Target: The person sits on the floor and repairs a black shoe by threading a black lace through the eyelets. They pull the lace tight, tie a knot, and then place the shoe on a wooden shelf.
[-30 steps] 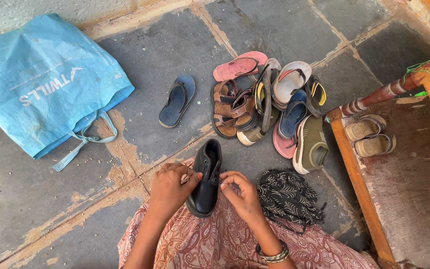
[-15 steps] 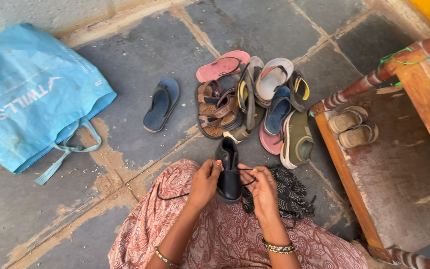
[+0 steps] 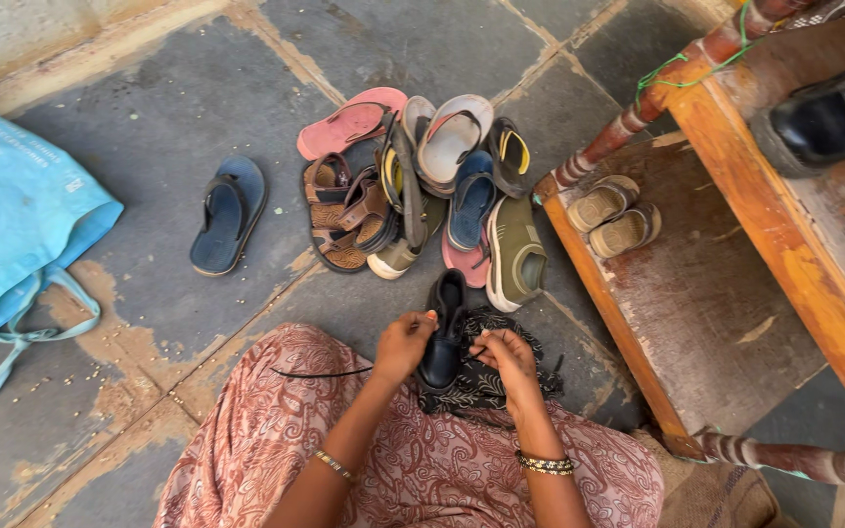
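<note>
- Head view: the person is sitting on the stone floor (image 3: pixel 149 127) in a patterned pink garment (image 3: pixel 413 460), and both hands are working on one black shoe (image 3: pixel 442 332) lying between them, just ahead of the knees.
- The left hand (image 3: pixel 405 344) is closing its fingers on the shoe's left side; the right hand (image 3: pixel 507 356) is pinching at its right side, fingers curled. A thin black lace (image 3: pixel 320 373) is trailing off to the left of the left hand, across the garment.
- A dark patterned cloth (image 3: pixel 486 386) is lying under the shoe and the right hand.
- Just beyond the hands, a heap of roughly ten sandals and shoes (image 3: pixel 422 186) is crowding the floor: pink, brown, white, blue and an olive slip-on (image 3: pixel 515 252) nearest the right hand.
- One blue flip-flop (image 3: pixel 229 213) is lying apart, left of the heap.
- Far left of the left hand, one light blue bag (image 3: pixel 12 235) with pale lettering is lying flat, its strap looping toward the person.
- Right of the right hand, a wooden cot frame (image 3: pixel 765 205) is standing; two small tan sandals (image 3: pixel 613 215) are sitting under it, and a second black shoe (image 3: pixel 823 117) is resting on top.
</note>
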